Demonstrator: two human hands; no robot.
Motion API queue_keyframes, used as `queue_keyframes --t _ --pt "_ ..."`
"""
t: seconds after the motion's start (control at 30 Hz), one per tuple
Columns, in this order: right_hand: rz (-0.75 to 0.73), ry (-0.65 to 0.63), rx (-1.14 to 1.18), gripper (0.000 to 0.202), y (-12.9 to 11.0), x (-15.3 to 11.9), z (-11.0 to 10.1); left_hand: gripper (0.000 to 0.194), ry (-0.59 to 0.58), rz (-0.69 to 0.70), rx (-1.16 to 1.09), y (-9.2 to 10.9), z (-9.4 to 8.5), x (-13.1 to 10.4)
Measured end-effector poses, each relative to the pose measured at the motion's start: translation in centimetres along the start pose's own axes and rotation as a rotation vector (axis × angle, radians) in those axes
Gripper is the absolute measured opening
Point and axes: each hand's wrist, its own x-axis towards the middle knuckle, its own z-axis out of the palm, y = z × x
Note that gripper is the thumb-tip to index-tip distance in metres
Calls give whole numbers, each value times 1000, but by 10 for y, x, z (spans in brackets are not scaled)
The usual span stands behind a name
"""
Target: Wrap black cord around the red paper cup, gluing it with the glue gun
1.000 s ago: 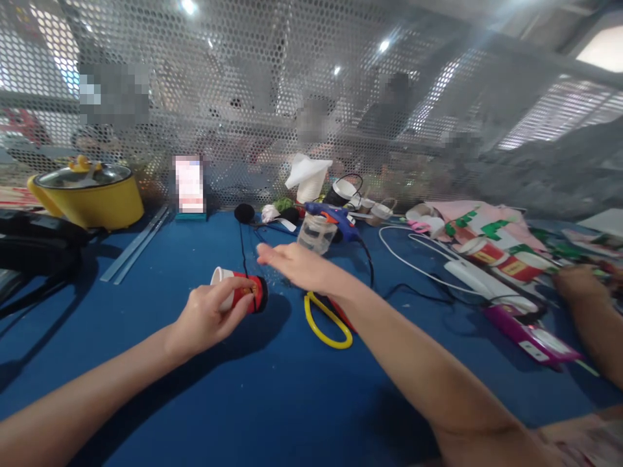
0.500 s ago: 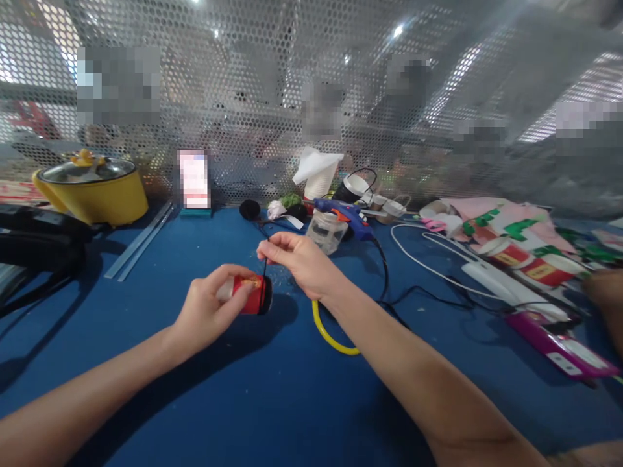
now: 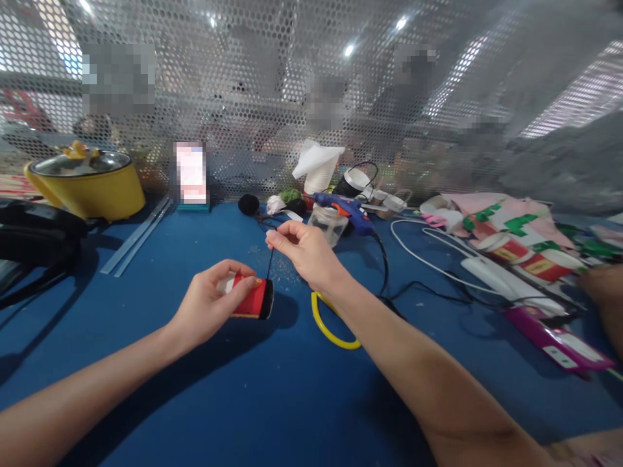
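Observation:
A small red and white cup (image 3: 252,298) lies on its side in my left hand (image 3: 207,301), its end banded in black yarn and facing right. Between the fingertips of my right hand (image 3: 304,250) a black yarn (image 3: 270,263) is pinched; it runs tautly down to the black band. Behind my hands sits a black yarn ball (image 3: 248,205). A blue glue gun (image 3: 348,211) rests by a clear plastic jar (image 3: 328,224). Partly behind my right forearm, a yellow ring (image 3: 327,329) lies on the blue table (image 3: 243,402).
At the left are a yellow pot (image 3: 92,188), a black bag-like object (image 3: 39,246) and clear sticks (image 3: 139,237). A phone (image 3: 191,172) stands behind. Cables, a purple power strip (image 3: 555,337) and red cups (image 3: 548,267) lie right. Another person's arm (image 3: 606,301) shows at the right edge.
My right hand has moved slightly up and right with the yarn, away from the cup. The cup has turned a little in my left hand, and the camera view has shifted slightly.

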Motion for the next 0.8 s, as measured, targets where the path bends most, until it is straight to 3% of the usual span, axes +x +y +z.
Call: queue_keyframes --t 0.43,0.8 --pt "71 -103 -61 21 5 -4 7 11 97 360 196 3 -3 -13" --pt "46 -52 -96 22 -1 -3 1 8 109 398 188 3 -3 -12"
